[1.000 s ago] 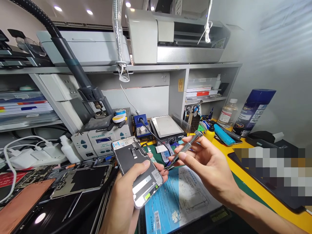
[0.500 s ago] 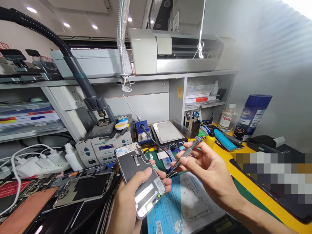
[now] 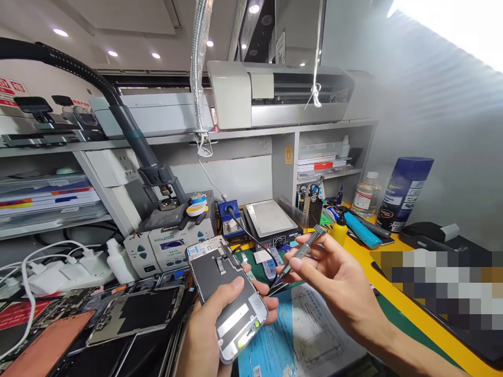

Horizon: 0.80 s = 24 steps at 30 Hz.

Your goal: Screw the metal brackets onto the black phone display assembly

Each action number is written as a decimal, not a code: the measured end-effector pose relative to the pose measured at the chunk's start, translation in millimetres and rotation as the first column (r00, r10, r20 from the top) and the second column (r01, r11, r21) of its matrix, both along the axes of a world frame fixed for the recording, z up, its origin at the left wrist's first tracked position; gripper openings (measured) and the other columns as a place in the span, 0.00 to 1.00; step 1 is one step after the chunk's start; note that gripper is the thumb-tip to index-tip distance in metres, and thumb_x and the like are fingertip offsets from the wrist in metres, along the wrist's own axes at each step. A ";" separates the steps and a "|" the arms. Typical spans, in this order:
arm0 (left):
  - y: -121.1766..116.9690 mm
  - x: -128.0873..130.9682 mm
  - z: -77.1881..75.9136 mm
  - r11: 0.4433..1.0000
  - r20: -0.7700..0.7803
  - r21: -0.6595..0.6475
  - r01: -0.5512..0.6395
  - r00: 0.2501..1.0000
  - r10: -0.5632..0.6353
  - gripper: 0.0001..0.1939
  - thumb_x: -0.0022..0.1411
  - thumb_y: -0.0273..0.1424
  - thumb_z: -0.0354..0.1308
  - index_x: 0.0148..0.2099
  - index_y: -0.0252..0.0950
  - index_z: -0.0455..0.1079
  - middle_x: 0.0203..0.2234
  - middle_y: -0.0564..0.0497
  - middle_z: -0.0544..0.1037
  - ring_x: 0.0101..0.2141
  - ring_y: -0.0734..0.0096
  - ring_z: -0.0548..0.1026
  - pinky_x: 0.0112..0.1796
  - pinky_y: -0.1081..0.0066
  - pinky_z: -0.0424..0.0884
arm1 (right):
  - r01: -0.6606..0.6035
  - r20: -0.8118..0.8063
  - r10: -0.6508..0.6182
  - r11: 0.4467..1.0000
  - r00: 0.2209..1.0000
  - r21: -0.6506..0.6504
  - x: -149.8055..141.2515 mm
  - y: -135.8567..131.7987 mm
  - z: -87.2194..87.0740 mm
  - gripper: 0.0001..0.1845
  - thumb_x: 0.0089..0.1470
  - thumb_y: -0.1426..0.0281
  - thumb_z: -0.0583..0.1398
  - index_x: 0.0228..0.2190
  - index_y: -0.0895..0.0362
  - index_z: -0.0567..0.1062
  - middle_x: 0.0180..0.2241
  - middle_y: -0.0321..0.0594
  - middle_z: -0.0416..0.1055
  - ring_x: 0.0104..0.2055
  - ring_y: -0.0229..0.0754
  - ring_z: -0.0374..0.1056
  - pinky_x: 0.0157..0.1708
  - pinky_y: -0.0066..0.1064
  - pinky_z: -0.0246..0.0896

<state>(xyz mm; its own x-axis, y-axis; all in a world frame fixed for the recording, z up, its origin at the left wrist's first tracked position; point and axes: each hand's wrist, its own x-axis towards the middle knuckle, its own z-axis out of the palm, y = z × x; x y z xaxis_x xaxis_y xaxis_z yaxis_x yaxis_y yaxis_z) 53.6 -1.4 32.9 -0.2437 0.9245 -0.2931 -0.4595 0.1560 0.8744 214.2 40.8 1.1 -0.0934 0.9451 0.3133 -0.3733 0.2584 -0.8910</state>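
A phone screen assembly (image 3: 223, 283) rests in my left hand (image 3: 208, 324), its dark inner side turned up toward me. The thumb presses across its face and the fingers curl round the far edge. A flex cable and metal brackets show near its top end, with a pale strip near the bottom. In my right hand (image 3: 338, 288) a slim grey precision screwdriver (image 3: 306, 246) is pinched between thumb and fingers. Its tip points down and left, just right of the screen assembly and apart from it. Beneath both hands lies a blue and white printed box (image 3: 271, 335).
Phone parts and boards (image 3: 133, 314) crowd the left side. Behind stand a rework station (image 3: 168, 243) and a flat heating plate (image 3: 271, 217). A yellow bottle (image 3: 339, 231), a clear bottle (image 3: 365, 196) and a spray can (image 3: 406, 193) stand to the right.
The camera view has tilted slightly upward, so the background sits lower. Both hands keep their holds; the screwdriver stays beside the screen assembly with little change.
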 end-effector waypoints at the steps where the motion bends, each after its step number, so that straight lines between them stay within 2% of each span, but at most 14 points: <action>1: -1.2 1.1 1.8 1.000 -0.002 -0.005 -0.001 1.000 0.001 0.23 0.56 0.26 0.58 0.54 0.26 0.67 0.26 0.39 0.83 0.27 0.49 0.83 0.32 0.56 0.81 | -0.004 -0.001 0.004 1.000 1.000 -0.006 0.0 0.2 -0.2 0.18 0.55 0.65 0.69 0.43 0.53 0.69 0.36 0.37 0.77 0.36 0.44 0.79 0.38 0.32 0.76; 5: -3.1 1.7 3.9 0.999 0.057 -0.010 0.042 0.998 -0.042 0.18 0.59 0.27 0.56 0.50 0.24 0.70 0.26 0.37 0.83 0.30 0.51 0.82 0.36 0.57 0.80 | -0.040 -0.019 0.039 0.999 0.999 -0.037 0.8 1.6 0.0 0.19 0.55 0.64 0.69 0.44 0.53 0.68 0.34 0.35 0.75 0.36 0.44 0.78 0.37 0.33 0.75; 11: 1.4 -6.9 -6.1 0.993 0.079 0.019 0.117 0.990 -0.118 0.15 0.57 0.31 0.58 0.44 0.27 0.75 0.27 0.37 0.83 0.31 0.46 0.82 0.41 0.48 0.78 | -0.123 -0.077 0.114 0.985 0.991 -0.125 2.4 3.9 1.1 0.20 0.52 0.64 0.71 0.42 0.54 0.69 0.31 0.35 0.74 0.34 0.46 0.77 0.36 0.37 0.75; 15: 2.0 -11.8 -12.6 0.991 0.062 0.013 0.135 0.989 -0.136 0.12 0.57 0.32 0.60 0.39 0.28 0.76 0.28 0.37 0.84 0.31 0.45 0.82 0.43 0.47 0.78 | -0.145 -0.093 0.132 0.979 0.987 -0.145 2.8 4.5 1.1 0.19 0.52 0.65 0.71 0.41 0.54 0.70 0.29 0.33 0.73 0.34 0.45 0.77 0.36 0.36 0.75; 24: 3.3 -15.2 -15.5 0.987 -0.004 0.048 0.153 0.988 -0.153 0.14 0.56 0.33 0.63 0.41 0.27 0.77 0.29 0.37 0.84 0.32 0.45 0.83 0.41 0.49 0.79 | -0.146 -0.086 0.134 0.976 0.987 -0.160 3.9 7.2 0.0 0.19 0.53 0.67 0.71 0.41 0.57 0.70 0.33 0.40 0.76 0.35 0.45 0.76 0.36 0.35 0.74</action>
<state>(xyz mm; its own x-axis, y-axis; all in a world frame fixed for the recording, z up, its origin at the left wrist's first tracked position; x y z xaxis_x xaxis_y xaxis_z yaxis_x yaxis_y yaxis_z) 38.4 1.9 17.4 -0.0983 0.9639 -0.2476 -0.4335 0.1824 0.8825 218.1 48.0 1.1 -0.2110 0.9635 0.1645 -0.4622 0.0500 -0.8854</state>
